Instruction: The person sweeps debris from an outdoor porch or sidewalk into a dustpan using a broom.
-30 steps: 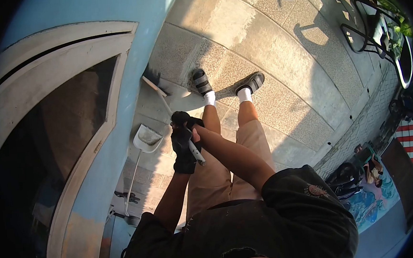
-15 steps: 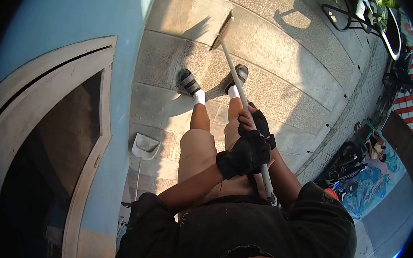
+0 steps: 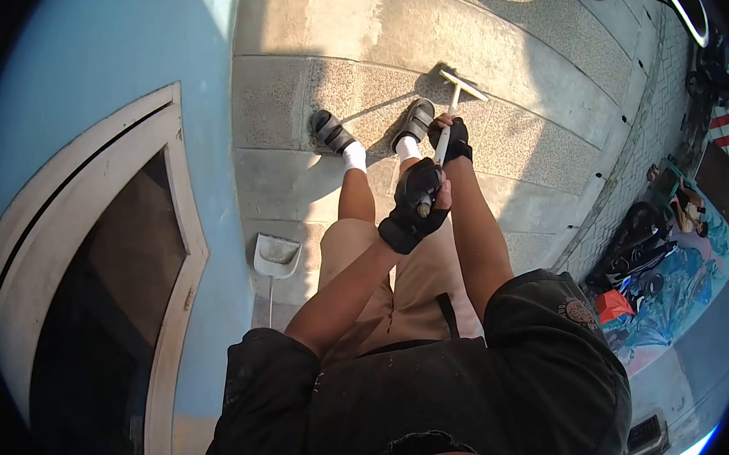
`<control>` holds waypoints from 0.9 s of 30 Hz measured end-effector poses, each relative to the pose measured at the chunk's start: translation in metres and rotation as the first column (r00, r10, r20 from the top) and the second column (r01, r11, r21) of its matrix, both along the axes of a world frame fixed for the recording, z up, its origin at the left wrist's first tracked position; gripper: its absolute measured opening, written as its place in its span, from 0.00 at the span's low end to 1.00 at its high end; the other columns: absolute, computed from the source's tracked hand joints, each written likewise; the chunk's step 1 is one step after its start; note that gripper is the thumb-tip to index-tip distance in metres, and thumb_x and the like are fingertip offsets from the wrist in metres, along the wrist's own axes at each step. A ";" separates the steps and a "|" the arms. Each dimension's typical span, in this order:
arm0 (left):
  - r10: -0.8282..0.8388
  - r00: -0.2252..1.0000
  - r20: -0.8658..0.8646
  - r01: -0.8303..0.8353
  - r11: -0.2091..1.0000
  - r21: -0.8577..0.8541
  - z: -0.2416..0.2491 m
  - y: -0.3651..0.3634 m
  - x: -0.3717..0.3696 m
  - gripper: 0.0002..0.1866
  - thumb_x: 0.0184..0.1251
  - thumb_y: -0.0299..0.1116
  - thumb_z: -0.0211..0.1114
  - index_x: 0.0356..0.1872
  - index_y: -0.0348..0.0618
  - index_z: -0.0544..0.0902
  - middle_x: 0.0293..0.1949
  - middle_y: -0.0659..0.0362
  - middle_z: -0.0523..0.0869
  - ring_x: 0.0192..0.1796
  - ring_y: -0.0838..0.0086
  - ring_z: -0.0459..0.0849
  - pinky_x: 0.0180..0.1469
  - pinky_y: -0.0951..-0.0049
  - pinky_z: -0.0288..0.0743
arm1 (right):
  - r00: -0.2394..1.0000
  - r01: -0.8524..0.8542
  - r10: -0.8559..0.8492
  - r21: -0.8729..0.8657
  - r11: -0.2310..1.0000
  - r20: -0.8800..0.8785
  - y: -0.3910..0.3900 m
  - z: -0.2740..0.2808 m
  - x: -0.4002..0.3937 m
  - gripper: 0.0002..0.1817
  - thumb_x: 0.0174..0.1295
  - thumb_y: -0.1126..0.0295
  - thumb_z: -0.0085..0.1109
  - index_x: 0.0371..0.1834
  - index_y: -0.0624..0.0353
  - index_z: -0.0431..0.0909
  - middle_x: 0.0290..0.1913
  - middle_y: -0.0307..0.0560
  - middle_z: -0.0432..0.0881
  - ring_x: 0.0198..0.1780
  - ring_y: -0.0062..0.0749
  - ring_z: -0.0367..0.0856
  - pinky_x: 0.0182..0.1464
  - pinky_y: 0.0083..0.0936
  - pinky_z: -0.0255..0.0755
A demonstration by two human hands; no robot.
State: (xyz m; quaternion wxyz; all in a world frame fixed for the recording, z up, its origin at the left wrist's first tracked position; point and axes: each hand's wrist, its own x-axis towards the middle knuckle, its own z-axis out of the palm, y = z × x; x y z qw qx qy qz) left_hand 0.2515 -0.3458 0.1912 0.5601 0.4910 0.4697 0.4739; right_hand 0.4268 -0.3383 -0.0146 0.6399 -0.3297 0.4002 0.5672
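broom: long pale-handled broom (image 3: 446, 141), head (image 3: 463, 84) down on the pavement just past my right foot, well beyond both my hands; handle runs from my left hand up through my right hand to the head.
left hand: gloved (image 3: 418, 207), wrapped shut around the top end of the handle, butt of the stick showing inside the fist, held over my thigh.
right hand: gloved (image 3: 453, 139), further down the handle toward the head, fingers curled closed round it; bare fingertips show past the fingerless glove.
grip state: both hands clamped on the broom, no gap visible between fingers and stick.
doing it well: my judgement, keep the upper hand as pivot and let the lower hand drive, head flat on the slabs, short strokes so grit isn't flicked over my sandals (image 3: 415, 123).
dustpan: upright one (image 3: 276, 256) stands by the blue wall (image 3: 203, 95), well off to the left of my left hand, apart from the broom.
ground: stone slabs (image 3: 531, 64) in sun beyond the head, shadows of chairs far ahead of my right hand.
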 end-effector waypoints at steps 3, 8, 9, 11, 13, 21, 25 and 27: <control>0.155 0.988 0.029 -0.143 0.960 -0.243 -0.001 0.001 -0.029 0.08 0.66 0.28 0.53 0.27 0.38 0.74 0.25 0.60 0.76 0.29 0.71 0.74 0.41 0.68 0.73 | 0.988 -0.154 0.155 -0.040 0.987 0.022 0.010 -0.009 -0.059 0.06 0.64 0.71 0.42 0.29 0.56 0.62 0.21 0.34 0.63 0.18 0.20 0.64 0.20 0.18 0.66; 0.377 0.925 0.051 -0.366 0.918 -0.151 0.035 0.014 -0.092 0.12 0.68 0.30 0.51 0.23 0.39 0.71 0.22 0.62 0.73 0.26 0.76 0.71 0.42 0.68 0.72 | 0.925 -0.377 0.377 -0.229 0.897 -0.045 0.043 0.032 -0.172 0.11 0.66 0.62 0.45 0.29 0.54 0.63 0.21 0.35 0.64 0.19 0.22 0.65 0.21 0.20 0.67; 0.365 0.931 0.017 -0.358 0.922 -0.150 0.049 0.015 -0.099 0.12 0.68 0.29 0.51 0.23 0.38 0.71 0.23 0.61 0.74 0.28 0.74 0.72 0.49 0.66 0.71 | 0.925 -0.379 0.370 -0.171 0.910 -0.081 0.041 0.031 -0.185 0.10 0.66 0.63 0.44 0.29 0.54 0.63 0.22 0.35 0.65 0.19 0.22 0.65 0.21 0.21 0.67; 0.327 0.944 -0.044 -0.329 0.921 -0.210 0.072 0.009 -0.110 0.12 0.68 0.30 0.50 0.25 0.37 0.73 0.26 0.59 0.76 0.34 0.73 0.76 0.55 0.63 0.71 | 0.912 -0.405 0.387 -0.156 0.901 -0.134 0.040 0.040 -0.201 0.07 0.66 0.66 0.42 0.30 0.54 0.63 0.23 0.35 0.66 0.19 0.21 0.66 0.21 0.22 0.66; 0.313 0.950 -0.015 -0.304 0.908 -0.286 0.095 0.005 -0.111 0.11 0.67 0.29 0.50 0.26 0.36 0.75 0.27 0.58 0.78 0.38 0.71 0.79 0.60 0.61 0.70 | 0.893 -0.448 0.434 -0.164 0.879 -0.118 0.037 0.057 -0.195 0.08 0.65 0.65 0.44 0.29 0.54 0.62 0.22 0.35 0.65 0.20 0.23 0.66 0.22 0.22 0.66; 0.140 0.979 0.150 -0.107 0.973 -0.206 0.066 0.022 -0.062 0.12 0.65 0.28 0.51 0.20 0.39 0.69 0.21 0.60 0.71 0.27 0.72 0.72 0.39 0.69 0.71 | 0.905 -0.281 0.369 -0.352 0.893 0.212 0.000 0.045 -0.069 0.09 0.65 0.63 0.43 0.31 0.55 0.68 0.20 0.36 0.67 0.19 0.23 0.67 0.22 0.20 0.67; 0.272 0.960 0.070 -0.246 0.935 -0.254 0.025 0.021 -0.051 0.15 0.67 0.28 0.51 0.18 0.40 0.67 0.19 0.62 0.70 0.26 0.73 0.69 0.38 0.69 0.69 | 0.907 -0.385 0.416 -0.271 0.882 0.066 0.035 0.035 -0.090 0.09 0.65 0.67 0.48 0.31 0.58 0.64 0.20 0.39 0.65 0.19 0.26 0.64 0.22 0.19 0.67; 0.383 0.917 0.113 -0.345 0.901 -0.263 0.020 0.035 -0.073 0.16 0.67 0.29 0.50 0.17 0.42 0.64 0.18 0.64 0.65 0.25 0.75 0.65 0.38 0.69 0.66 | 0.918 -0.317 0.372 -0.312 0.896 0.138 0.047 0.014 -0.125 0.07 0.63 0.67 0.46 0.31 0.57 0.63 0.20 0.40 0.65 0.19 0.28 0.64 0.22 0.22 0.65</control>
